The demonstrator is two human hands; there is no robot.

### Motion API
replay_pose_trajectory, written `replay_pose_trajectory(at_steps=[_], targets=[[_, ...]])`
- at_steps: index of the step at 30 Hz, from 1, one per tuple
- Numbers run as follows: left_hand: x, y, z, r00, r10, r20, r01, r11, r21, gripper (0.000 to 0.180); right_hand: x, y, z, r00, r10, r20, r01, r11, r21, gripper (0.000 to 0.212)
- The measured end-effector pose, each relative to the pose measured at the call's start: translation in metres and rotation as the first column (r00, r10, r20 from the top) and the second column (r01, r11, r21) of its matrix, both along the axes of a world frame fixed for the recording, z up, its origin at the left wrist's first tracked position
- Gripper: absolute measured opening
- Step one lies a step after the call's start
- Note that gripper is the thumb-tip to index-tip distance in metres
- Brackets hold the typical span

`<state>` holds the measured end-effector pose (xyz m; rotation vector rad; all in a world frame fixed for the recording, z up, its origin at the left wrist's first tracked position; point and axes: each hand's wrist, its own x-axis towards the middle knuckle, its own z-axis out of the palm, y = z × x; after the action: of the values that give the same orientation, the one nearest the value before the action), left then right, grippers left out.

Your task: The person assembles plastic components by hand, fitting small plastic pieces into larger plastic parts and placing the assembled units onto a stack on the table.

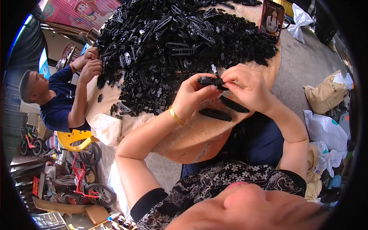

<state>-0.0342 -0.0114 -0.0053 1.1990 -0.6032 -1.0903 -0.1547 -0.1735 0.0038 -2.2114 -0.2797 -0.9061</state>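
A small black plastic part (207, 81) is held between both hands above the near edge of the table. My left hand (190, 94), with a gold bracelet at its wrist, grips the part between thumb and fingers. My right hand (245, 85) pinches at its right end, where the fingers hide some of it. Just below the hands, two long oval black plastic pieces, one at the left (215, 114) and one at the right (234, 104), lie on the table covering. Beyond my hands spreads a large heap of black plastic parts (168, 42), mixed long and short pieces.
At the left of the table a co-worker (57, 97) handles parts at the heap's edge. A phone (271, 21) stands upright at the far right. A crumpled white bag (106, 129) hangs at the near-left edge. Sacks (326, 92) stand on the floor at right; a red bicycle (82, 180) is lower left.
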Motion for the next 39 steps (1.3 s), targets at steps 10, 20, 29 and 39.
replay_pose_trajectory(at_steps=[10, 20, 29, 39], targets=[[-0.003, -0.001, 0.004, 0.998, 0.009, -0.062, -0.006, 0.999, 0.050, 0.034, 0.003, 0.003, -0.006, 1.000, -0.010, 0.002, 0.010, 0.995, 0.099, 0.012], [0.004, 0.000, -0.004, 0.998, 0.030, 0.046, -0.028, 0.998, -0.052, 0.034, 0.000, 0.005, -0.003, 1.000, -0.013, -0.021, 0.016, 0.991, 0.132, 0.011], [0.004, -0.001, 0.007, 0.999, -0.018, -0.027, 0.019, 1.000, 0.018, 0.036, -0.003, -0.001, 0.010, 0.994, -0.058, 0.098, 0.059, 0.998, -0.006, 0.013], [0.007, 0.001, 0.011, 0.985, -0.173, 0.019, 0.166, 0.967, 0.193, 0.029, -0.001, 0.003, 0.002, 0.983, 0.070, 0.170, -0.011, 0.945, -0.326, 0.024]])
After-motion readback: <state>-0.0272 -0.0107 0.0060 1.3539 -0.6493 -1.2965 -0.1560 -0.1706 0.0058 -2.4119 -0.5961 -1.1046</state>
